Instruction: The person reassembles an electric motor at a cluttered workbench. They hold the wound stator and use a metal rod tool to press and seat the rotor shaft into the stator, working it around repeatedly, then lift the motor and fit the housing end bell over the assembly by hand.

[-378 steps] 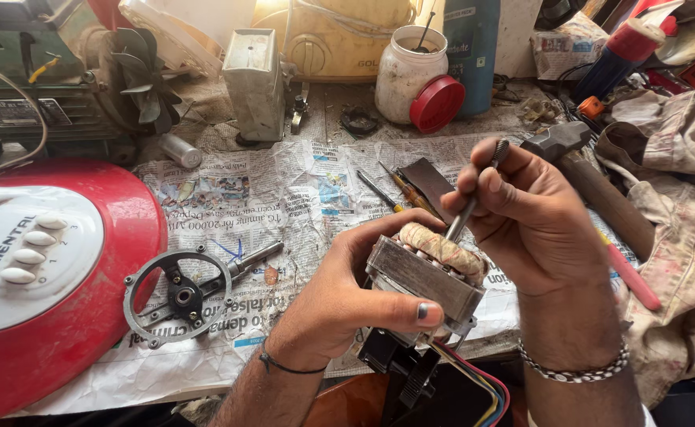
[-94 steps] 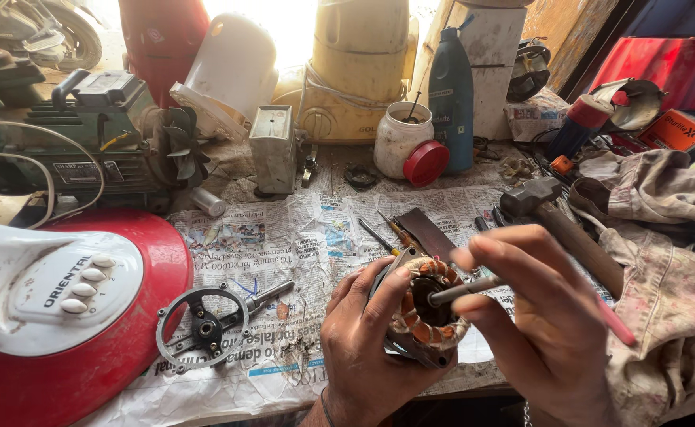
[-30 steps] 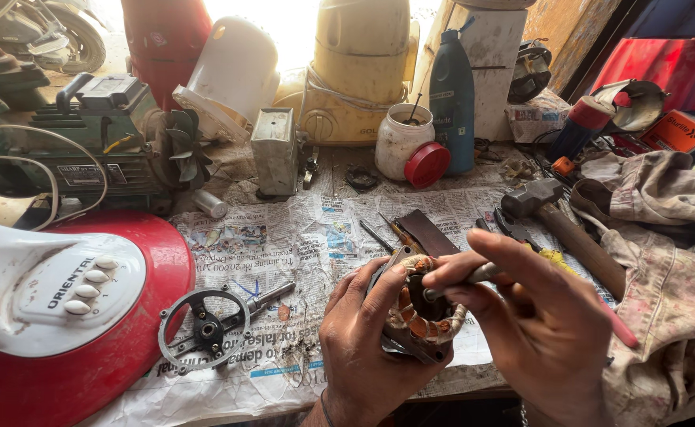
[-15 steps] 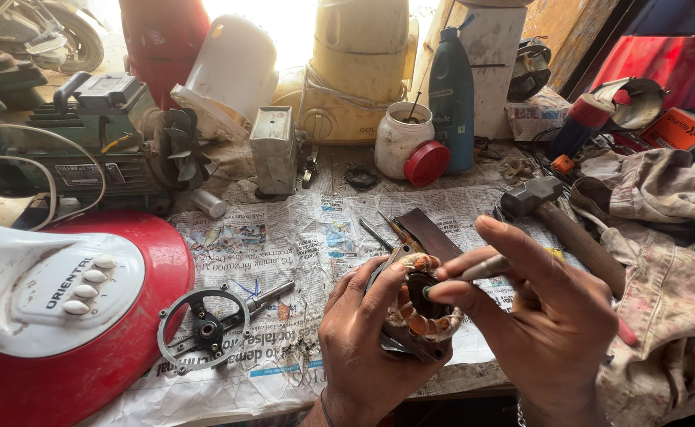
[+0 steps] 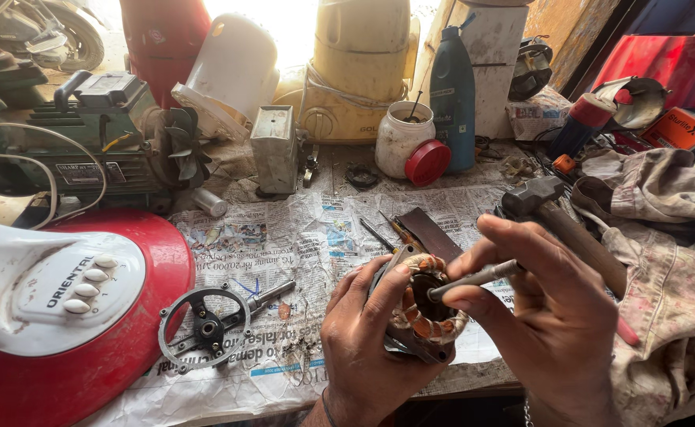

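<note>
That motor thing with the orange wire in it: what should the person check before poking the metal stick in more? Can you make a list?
1. Left hand grips the motor stator firmly: ok, fingers wrap its left side and bottom.
2. Right hand holds the metal rod steadily: ok, pinched between thumb and fingers.
3. Rod tip points into the centre hole, off the copper windings: ok, as far as can be seen.
4. Windings undamaged: cannot tell, too small to judge.
5. Hammer within reach: ok, it lies on the newspaper just behind the right hand.
6. Left fingers clear of the rod tip: not ok, the thumb sits close to it.
</note>
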A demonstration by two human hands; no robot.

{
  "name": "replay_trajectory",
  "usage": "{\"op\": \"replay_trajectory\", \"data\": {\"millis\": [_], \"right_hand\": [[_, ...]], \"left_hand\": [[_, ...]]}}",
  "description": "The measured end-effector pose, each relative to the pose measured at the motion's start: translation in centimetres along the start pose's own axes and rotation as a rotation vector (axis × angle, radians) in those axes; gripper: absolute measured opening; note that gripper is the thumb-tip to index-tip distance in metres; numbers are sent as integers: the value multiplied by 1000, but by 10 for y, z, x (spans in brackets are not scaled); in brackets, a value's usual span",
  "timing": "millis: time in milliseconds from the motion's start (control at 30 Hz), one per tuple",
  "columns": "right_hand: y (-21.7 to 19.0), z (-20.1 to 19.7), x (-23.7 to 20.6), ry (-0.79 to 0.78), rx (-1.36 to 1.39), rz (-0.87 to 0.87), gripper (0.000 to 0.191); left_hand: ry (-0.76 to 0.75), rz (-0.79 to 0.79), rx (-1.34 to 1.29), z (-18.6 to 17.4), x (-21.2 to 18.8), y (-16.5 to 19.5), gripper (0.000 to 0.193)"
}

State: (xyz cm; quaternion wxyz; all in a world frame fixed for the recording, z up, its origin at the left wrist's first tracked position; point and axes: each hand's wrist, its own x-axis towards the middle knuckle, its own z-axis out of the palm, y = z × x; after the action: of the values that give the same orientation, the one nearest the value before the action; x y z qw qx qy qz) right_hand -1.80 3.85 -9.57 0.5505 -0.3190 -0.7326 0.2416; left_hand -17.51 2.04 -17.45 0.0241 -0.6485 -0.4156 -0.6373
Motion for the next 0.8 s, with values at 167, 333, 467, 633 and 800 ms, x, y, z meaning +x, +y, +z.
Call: {"op": "replay_trajectory", "data": {"millis": [167,333,467,633,800], "right_hand": [[-2,-6,-5,-118,171,-9,55],[0,4,-3,19,87,-118,56],[-4,1,4,22,142,-116,67],[-11,-6,2,-128,155,23,56],[-3,2,-1,-44,81,-76,56]], "left_hand": [[3,-5,-8,0,0,-1,94],[3,-6,0,0,1,1,91],[-16,-11,7,0,1,1,93],[4,-13,3,1,1,0,90],[9,1,-1,1,0,0,90]]}}
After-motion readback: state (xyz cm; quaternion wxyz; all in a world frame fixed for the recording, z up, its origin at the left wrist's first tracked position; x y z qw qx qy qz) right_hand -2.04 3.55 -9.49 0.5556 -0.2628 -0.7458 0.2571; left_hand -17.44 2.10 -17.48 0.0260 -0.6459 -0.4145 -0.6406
